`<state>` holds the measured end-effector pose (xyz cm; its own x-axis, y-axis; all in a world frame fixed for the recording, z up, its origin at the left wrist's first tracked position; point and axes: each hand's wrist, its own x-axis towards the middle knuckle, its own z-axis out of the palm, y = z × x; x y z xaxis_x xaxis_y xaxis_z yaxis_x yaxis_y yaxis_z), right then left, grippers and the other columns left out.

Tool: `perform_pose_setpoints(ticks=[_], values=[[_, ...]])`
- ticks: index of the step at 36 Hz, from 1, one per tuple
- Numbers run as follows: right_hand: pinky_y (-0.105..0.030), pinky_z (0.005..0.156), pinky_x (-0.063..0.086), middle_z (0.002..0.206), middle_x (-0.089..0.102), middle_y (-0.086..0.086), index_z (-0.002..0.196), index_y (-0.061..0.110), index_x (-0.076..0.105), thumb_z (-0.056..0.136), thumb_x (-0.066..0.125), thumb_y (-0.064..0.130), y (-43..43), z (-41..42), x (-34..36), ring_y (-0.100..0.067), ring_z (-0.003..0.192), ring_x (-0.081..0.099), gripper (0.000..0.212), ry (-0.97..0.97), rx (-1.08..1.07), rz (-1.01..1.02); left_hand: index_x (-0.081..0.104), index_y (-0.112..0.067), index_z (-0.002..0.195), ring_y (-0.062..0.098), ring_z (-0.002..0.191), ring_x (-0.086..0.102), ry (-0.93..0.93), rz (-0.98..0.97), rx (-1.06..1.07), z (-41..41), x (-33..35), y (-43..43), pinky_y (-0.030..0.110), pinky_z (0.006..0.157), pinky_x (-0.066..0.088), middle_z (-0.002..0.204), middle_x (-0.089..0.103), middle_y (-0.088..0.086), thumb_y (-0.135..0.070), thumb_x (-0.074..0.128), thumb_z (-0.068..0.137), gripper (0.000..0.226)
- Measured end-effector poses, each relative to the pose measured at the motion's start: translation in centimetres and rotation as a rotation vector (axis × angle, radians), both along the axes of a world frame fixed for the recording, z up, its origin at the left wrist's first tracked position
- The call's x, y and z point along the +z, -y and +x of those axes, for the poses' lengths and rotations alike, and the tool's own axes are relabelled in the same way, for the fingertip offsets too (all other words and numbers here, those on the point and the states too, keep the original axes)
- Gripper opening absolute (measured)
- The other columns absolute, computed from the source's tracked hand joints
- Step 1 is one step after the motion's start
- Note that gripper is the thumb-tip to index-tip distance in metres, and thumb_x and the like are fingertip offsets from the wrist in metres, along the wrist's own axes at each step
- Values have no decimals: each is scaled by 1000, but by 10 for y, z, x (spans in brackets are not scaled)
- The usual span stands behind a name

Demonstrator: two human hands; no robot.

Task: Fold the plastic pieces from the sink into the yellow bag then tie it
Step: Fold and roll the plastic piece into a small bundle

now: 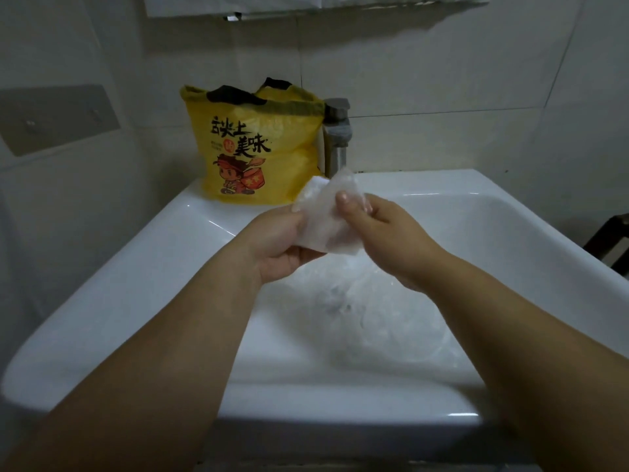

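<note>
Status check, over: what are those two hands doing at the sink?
Left hand, right hand both pinch one plastic piece above sink. More plastic below it. Yellow bag upright behind, nothing between.

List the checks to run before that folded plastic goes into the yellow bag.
1. Grip: left hand and right hand both pinch the plastic piece above the sink. Ok.
2. Fold finished: cannot tell.
3. The yellow bag stands upright on the sink's back corner: ok.
4. Bag mouth open wide enough: cannot tell.
5. Basin emptied before tying: not ok, loose plastic lies in it.
</note>
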<state>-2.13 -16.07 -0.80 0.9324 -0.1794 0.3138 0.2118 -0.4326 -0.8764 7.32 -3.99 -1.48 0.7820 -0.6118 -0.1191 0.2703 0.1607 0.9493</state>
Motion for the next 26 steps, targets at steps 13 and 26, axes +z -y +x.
perform_pose_setpoints(ticks=[13, 26], values=[[-37, 87, 55, 125, 53, -5, 138, 11, 36, 74, 78, 42, 17, 10, 2, -25, 106, 61, 82, -160, -297, 398, 64, -12, 108, 20, 86, 68, 110, 70, -241, -15, 3, -2, 34, 78, 58, 96, 71, 7, -4, 42, 99, 25], [-36, 75, 59, 104, 72, -14, 108, 2, 62, 87, 65, 10, 24, 8, 2, -26, 90, 72, 23, -232, 16, 768, 63, -9, 115, 28, 98, 65, -8, 18, -223, -10, 12, -16, 38, 84, 55, 111, 67, 14, -37, 56, 72, 51]])
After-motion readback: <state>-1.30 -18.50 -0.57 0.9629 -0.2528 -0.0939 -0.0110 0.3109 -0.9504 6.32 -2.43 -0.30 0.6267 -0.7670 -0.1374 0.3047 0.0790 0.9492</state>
